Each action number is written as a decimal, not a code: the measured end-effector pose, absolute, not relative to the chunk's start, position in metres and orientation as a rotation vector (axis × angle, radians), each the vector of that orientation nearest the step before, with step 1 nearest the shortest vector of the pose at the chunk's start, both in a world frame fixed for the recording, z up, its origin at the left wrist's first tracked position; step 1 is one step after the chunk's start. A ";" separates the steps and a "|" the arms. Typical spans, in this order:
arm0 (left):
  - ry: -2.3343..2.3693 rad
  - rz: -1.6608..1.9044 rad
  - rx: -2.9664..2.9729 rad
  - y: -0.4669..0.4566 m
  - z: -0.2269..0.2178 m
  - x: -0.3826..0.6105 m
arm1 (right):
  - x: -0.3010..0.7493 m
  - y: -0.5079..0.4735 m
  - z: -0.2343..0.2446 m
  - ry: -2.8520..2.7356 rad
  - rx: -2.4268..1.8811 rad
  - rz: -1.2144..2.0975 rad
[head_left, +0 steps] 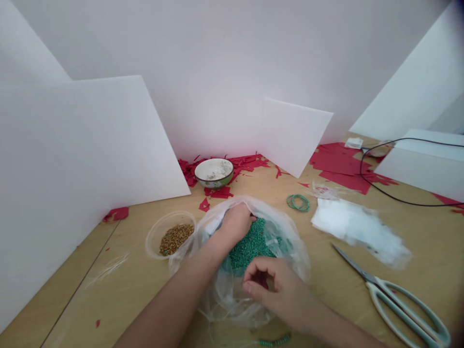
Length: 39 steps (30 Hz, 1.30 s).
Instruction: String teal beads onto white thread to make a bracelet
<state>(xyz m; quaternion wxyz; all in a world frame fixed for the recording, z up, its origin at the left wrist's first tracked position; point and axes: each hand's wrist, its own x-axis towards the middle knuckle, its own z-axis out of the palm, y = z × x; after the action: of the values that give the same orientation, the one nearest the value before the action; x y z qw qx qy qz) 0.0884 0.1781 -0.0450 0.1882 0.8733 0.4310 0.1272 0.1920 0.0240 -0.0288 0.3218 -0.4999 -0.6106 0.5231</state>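
Green beads (250,246) fill an opened clear plastic bag (295,234) on the table in front of me. At the bag's far side, my left hand (235,223) reaches in with its fingers curled by the edge of the beads; what they hold, if anything, is hidden. Over the near edge of the beads is my right hand (271,285), its thumb and forefinger drawn together in a pinch. I cannot make out anything between those fingertips. Below it, a short row of threaded green beads (274,340) lies near the bottom edge.
Left of the bag stands a clear tub (151,237) of gold beads (176,239). A bowl (213,174) sits behind, among red paper scraps (250,164). To the right lie green bead rings (298,203), clear plastic packets (357,229), scissors (377,282) and a black cable (377,188).
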 end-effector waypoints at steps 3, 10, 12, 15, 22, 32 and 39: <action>1.197 0.347 2.445 0.177 -0.044 0.090 | 0.193 0.024 -0.030 -1.617 -1.308 1.360; 1.199 0.435 2.303 0.175 -0.041 0.088 | 0.193 0.025 -0.032 -1.587 -1.293 1.394; 1.202 0.500 2.227 0.173 -0.037 0.083 | 0.192 0.025 -0.033 -1.554 -1.289 1.409; 1.186 0.596 2.082 0.164 -0.031 0.070 | 0.193 0.025 -0.036 -1.494 -1.287 1.413; 1.038 0.670 1.501 0.116 -0.027 0.034 | 0.196 0.032 -0.034 -1.305 -1.222 1.487; 0.722 0.608 0.822 0.090 -0.035 0.033 | 0.186 0.034 -0.029 -1.300 -1.213 1.363; 0.652 0.614 0.695 0.084 -0.029 0.036 | 0.187 0.033 -0.026 -1.278 -1.224 1.342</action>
<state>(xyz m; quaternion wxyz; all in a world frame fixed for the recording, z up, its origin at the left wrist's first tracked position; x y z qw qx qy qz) 0.0356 0.0836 -0.0289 0.8437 0.3291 0.3088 0.2907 0.1868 0.0332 -0.0260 0.4442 -0.4937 -0.5157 0.5413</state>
